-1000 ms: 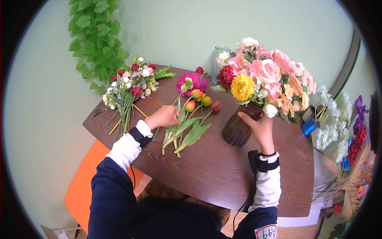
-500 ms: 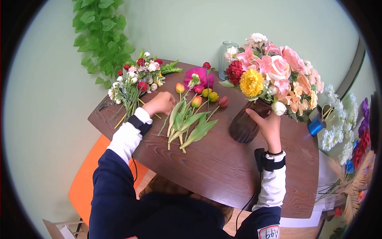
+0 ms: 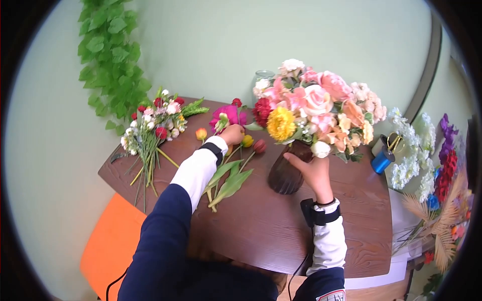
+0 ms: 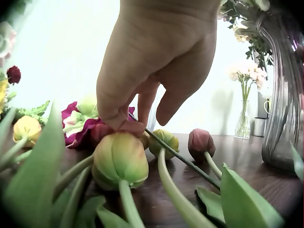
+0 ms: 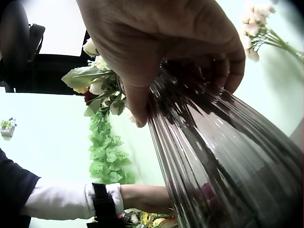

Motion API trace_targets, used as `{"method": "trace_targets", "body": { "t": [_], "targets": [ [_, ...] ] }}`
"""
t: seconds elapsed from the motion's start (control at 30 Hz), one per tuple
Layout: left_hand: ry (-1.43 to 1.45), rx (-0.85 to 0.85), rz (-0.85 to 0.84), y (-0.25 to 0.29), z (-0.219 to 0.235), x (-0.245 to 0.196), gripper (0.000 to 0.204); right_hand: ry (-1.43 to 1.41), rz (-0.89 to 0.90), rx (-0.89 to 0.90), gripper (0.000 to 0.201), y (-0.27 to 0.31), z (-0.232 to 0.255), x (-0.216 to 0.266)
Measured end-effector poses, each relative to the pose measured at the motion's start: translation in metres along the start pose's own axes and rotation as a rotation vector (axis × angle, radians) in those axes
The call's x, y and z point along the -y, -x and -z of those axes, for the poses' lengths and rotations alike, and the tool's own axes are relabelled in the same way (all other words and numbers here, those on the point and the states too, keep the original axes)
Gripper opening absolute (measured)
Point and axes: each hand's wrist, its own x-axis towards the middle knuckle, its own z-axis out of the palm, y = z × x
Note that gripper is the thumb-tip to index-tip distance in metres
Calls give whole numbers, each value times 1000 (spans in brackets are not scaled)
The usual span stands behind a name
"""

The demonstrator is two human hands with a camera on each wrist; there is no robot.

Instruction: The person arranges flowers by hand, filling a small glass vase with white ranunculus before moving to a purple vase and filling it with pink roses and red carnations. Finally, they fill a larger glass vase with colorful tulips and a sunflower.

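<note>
My left hand is over the tulip heads. In the left wrist view the hand hangs with bent fingers, its fingertips against a thin dark stem behind an orange-green tulip; thumb and fingers stand apart. A red tulip and a magenta flower lie close by. My right hand grips the neck of the dark ribbed vase, thumb on the near side; the right wrist view shows this hand round the glass. The vase holds a large mixed bouquet.
Small red and white flowers with long stems lie at the table's left. A clear glass vase stands behind the bouquet. A blue ribbon spool with scissors is at the right edge. An orange seat is at lower left.
My left hand has moved away from me and to the right, from beside the tulips to over their heads. My right hand still grips the vase. The head view has shifted.
</note>
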Motion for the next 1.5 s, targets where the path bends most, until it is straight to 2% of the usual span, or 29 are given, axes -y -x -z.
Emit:
{"method": "trace_targets", "body": {
  "t": [0.07, 0.13, 0.2, 0.23, 0.27, 0.33, 0.37, 0.4, 0.47, 0.53, 0.6, 0.67, 0.87, 0.93, 0.97, 1.03, 1.13, 1.4, 1.47, 1.5],
  "targets": [
    [153, -68, 68, 5, 2, -6, 23, 21, 2, -36, 44, 0, 0, -4],
    [92, -76, 79, 22, 27, -34, 22, 50, -76, 43, 42, 1, 2, 1],
    [324, -247, 166, 34, 41, -49, 22, 48, -94, 42, 41, 1, 3, 2],
    [414, -239, 102, 32, 44, -44, 18, 65, -74, 42, 41, 0, 3, 2],
    [411, -235, 103, 35, 46, -43, 18, 80, -52, 41, 42, 0, 3, 2],
    [648, -248, 144, 56, 72, -66, 14, 81, -70, 44, 43, 0, 3, 1],
    [904, -241, 43, 47, 60, -41, 10, 85, -85, 46, 44, 1, 3, 1],
    [901, -238, 40, 54, 68, -43, 10, 83, -86, 41, 44, 0, 2, 1],
    [1139, -207, 14, 82, 89, -61, 14, 46, 24, -53, 47, 1, 1, 0],
    [1207, -199, -29, 107, 102, -76, 18, 59, 18, -50, 47, 0, 2, 0],
    [1292, -265, -105, 131, 110, -91, 16, 75, 6, -47, 47, 1, 3, 2],
    [1289, -260, -164, 151, 118, -108, 16, 110, -74, 26, 56, 1, 6, 11],
    [1239, -307, -340, 180, 129, -136, 14, 187, 32, -82, 52, 3, -2, 7],
    [1161, -421, -504, 184, 131, -144, 15, 300, -283, 103, 56, 2, 4, 27],
    [1161, -425, -506, 185, 132, -148, 15, 301, -279, 103, 56, 3, 3, 24],
    [1148, -531, -566, 188, 134, -156, 14, 355, -43, -62, 58, 7, -3, 18],
    [1137, -550, -588, 190, 135, -170, 14, 432, -50, -68, 60, 10, -3, 18],
    [1053, -501, -638, 174, 125, -183, 13, 411, -93, -60, 65, 9, -3, 17],
    [940, -427, -600, 173, 124, -186, 14, 407, -93, -61, 66, 9, -3, 17],
    [865, -485, -613, 169, 121, -188, 14, 392, -72, -77, 65, 9, -3, 18]
  ]
}}
